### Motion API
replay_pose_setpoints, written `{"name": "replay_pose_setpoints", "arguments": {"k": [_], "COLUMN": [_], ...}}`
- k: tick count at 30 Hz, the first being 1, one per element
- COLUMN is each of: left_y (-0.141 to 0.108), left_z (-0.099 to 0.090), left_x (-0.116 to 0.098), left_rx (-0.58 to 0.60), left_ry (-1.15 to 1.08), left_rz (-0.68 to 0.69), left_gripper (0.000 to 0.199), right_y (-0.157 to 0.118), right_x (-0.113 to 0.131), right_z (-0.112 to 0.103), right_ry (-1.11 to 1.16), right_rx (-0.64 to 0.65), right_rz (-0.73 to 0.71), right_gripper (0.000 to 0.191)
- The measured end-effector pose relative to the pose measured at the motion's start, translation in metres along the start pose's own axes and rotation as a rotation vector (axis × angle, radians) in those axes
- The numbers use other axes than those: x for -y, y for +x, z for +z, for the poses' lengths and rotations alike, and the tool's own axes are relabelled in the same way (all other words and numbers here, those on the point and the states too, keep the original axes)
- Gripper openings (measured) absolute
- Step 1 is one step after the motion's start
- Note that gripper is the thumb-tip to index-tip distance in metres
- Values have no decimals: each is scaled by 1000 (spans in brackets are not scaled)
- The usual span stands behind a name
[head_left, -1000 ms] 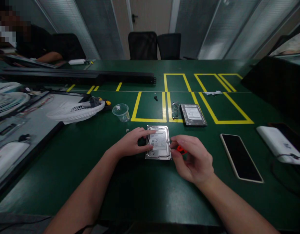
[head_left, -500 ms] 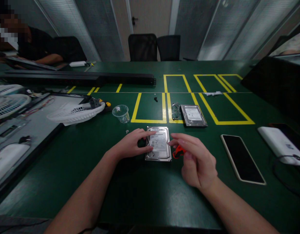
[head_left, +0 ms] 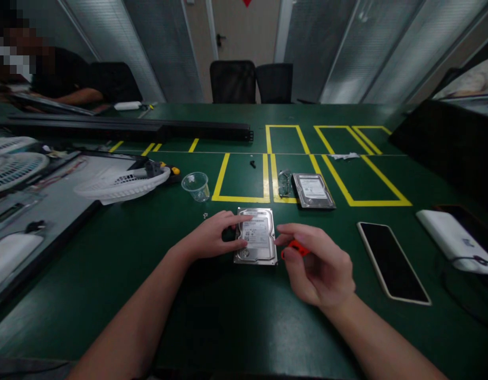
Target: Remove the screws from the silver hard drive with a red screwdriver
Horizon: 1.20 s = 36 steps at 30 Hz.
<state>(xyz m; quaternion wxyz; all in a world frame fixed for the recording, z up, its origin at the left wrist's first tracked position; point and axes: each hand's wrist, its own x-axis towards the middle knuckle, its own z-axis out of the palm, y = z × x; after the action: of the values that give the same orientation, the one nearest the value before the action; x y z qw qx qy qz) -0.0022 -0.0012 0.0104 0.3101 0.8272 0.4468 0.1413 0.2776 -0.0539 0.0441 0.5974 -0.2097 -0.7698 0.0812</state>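
A silver hard drive (head_left: 263, 248) with a white label lies flat on the green table. My left hand (head_left: 217, 235) steadies it from the left side, thumb and index finger resting apart on its top face and the other fingers curled at its edge. Just off the drive's right edge, my right hand (head_left: 321, 264) is closed on a small orange-and-black tool (head_left: 299, 248), pinched by the thumb; most of it is hidden by the fingers, so its kind is unclear. Tiny light bits (head_left: 205, 215) lie left of the drive, near a clear plastic cup (head_left: 196, 186).
A second hard drive (head_left: 313, 190) sits behind, beside a clear crumpled-looking item (head_left: 284, 183). To the right are a phone (head_left: 392, 263) and a white device (head_left: 453, 240). White fan grilles (head_left: 123, 182) and a grey panel stand left. Another person sits far left.
My right thumb has moved up against the orange-and-black tool, and the tool has turned a little in the fingers. My left hand stays on the drive. The view has tilted slightly.
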Motion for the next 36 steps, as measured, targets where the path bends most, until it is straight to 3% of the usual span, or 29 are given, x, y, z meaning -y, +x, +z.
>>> {"name": "replay_pose_setpoints", "arguments": {"k": [5,13,24,36], "left_y": [-1,-1,-1,0], "left_z": [0,1,0,1], "left_x": [2,3,2,1], "left_rx": [-1,-4,-4,-4], "left_ry": [7,3,3,-7], "left_rz": [11,9,-2,-10], "left_gripper": [70,69,69,69], "right_y": [1,0,11,6], "right_x": [-2,0,5,2], "right_z": [-5,-6,-5,-1], "right_ry": [-63,-69,-163,-97], "right_rx": [46,56,25,24], "right_rz": [-52,-43,-85,-89], "right_gripper": [46,52,39,54]}}
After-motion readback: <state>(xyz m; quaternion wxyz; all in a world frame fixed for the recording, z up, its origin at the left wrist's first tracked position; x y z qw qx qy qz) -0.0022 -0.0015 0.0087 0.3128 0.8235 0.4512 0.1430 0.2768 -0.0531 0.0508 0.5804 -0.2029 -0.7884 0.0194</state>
